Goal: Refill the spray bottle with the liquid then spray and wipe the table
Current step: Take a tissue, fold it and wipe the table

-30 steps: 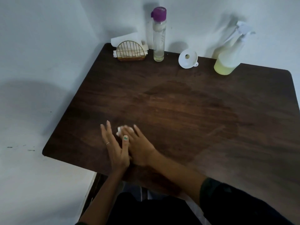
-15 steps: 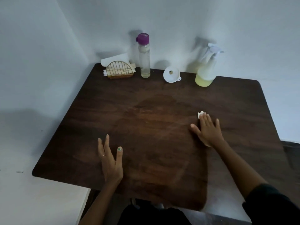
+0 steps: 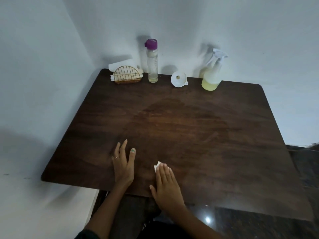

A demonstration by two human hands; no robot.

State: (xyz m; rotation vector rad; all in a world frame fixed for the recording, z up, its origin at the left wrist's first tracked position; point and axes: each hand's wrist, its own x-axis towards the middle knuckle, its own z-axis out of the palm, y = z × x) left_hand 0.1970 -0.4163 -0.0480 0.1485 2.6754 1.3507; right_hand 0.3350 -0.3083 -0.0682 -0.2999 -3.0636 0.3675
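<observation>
We see the dark wooden table (image 3: 198,135) filling most of the view, pushed into a corner of white walls (image 3: 43,66); a faint damp-looking patch (image 3: 172,114) shows mid-surface. Along the back edge, left to right: gold wire napkin holder (image 3: 126,75) with white napkins in it; tall clear bottle (image 3: 152,62) with a purple cap, a little pale liquid at the bottom; white funnel (image 3: 178,79) lying on its side; spray bottle (image 3: 212,73) upright, yellowish liquid in the lower part, trigger head blurred. All four stand apart from each other and well away from our hands. Our left hand (image 3: 123,164) lies flat near the front edge, fingers straight and spread, holding nothing; ring on one finger. Our right hand (image 3: 166,183) sits just beside it, fingers straight and pressed together, palm down on a white tissue (image 3: 157,166); only a corner of the tissue pokes out past the fingertips, rest hidden under the hand.
</observation>
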